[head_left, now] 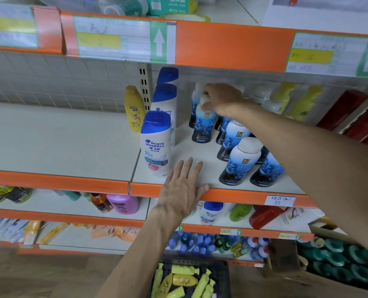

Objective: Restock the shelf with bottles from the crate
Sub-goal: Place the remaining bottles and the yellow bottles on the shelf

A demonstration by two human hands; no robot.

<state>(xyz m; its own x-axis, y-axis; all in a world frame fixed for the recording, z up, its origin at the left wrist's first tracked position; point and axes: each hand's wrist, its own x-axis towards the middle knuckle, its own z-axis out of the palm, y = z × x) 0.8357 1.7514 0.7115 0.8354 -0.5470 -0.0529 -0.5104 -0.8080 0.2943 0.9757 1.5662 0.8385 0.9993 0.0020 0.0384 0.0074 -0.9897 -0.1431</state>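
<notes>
Right hand (222,97) grips white cap of blue bottle (203,123), shelf (191,155) centre; left hand (184,190) open, flat, at 6 o'clock of it.

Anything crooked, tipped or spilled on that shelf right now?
Nothing spilled or tipped. The blue bottle under the right hand leans slightly, gripped by its cap. The left hand rests flat on the shelf.

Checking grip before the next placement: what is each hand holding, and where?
Right hand grips a blue-label bottle by its white cap. Left hand holds nothing, resting on the shelf edge.
</notes>
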